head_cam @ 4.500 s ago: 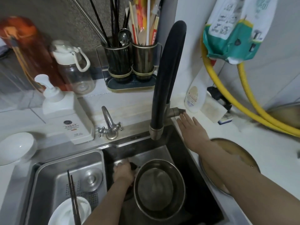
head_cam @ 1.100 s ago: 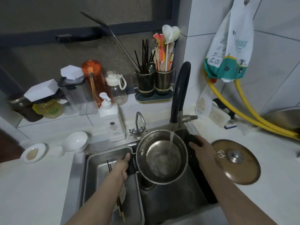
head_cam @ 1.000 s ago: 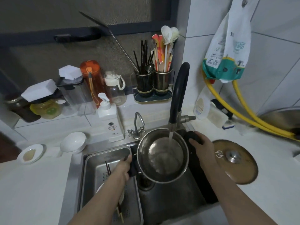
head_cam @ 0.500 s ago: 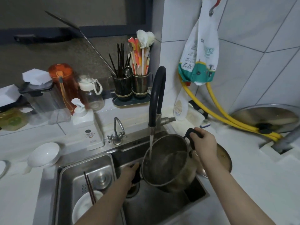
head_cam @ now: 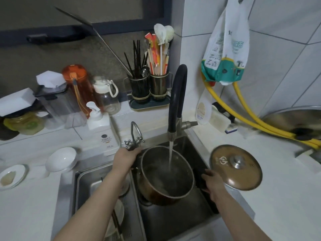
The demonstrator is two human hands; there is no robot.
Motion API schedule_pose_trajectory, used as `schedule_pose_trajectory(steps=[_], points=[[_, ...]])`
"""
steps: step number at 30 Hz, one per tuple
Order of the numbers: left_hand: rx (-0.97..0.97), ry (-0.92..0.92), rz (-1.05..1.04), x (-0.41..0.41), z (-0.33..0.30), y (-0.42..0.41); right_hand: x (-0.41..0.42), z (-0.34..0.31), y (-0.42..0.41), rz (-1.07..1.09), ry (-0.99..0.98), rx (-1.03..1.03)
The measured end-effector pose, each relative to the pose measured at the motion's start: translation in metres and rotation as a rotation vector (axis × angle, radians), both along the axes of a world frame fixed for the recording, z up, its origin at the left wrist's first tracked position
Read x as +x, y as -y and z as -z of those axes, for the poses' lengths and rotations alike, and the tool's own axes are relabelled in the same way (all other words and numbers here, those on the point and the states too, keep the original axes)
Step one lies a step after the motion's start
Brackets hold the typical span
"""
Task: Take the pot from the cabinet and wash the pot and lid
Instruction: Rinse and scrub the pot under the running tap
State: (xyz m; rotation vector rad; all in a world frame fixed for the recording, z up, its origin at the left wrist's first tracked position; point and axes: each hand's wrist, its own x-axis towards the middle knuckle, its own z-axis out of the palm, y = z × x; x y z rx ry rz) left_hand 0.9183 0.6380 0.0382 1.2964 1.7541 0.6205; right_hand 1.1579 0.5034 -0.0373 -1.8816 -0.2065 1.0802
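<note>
The pot (head_cam: 166, 174) hangs over the right basin of the sink (head_cam: 173, 221), tipped so its mouth faces up and toward the tap, with water from the black faucet (head_cam: 177, 100) falling inside near the back wall. Half a second ago it leaned the other way, raised on the right side; now that side sits lower. The left hand (head_cam: 126, 157) grips the pot's left handle, fingers wrapped shut around it, just below the small chrome tap (head_cam: 134, 136), higher than it was before. The right hand (head_cam: 211, 180) closes over the black right handle, which has come down from up near the faucet base to the sink's right edge. Just right of those fingers, the lid (head_cam: 236, 166) lies flat on the white counter (head_cam: 278, 197), knob up, fully in view where earlier the right wrist covered most of it. Left of the left hand stands a soap dispenser (head_cam: 100, 126), and farther left a white bowl (head_cam: 60, 159)
</note>
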Motion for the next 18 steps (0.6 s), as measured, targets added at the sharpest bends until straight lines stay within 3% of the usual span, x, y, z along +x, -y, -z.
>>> schedule_pose_trajectory(steps=[7, 18], points=[[0.029, -0.026, 0.215, -0.035, -0.023, 0.006, -0.034, 0.014, -0.025, -0.091, -0.102, -0.001], [0.127, -0.134, 0.348, -0.081, 0.014, 0.023, -0.043, 0.025, -0.050, -0.167, -0.052, 0.034]])
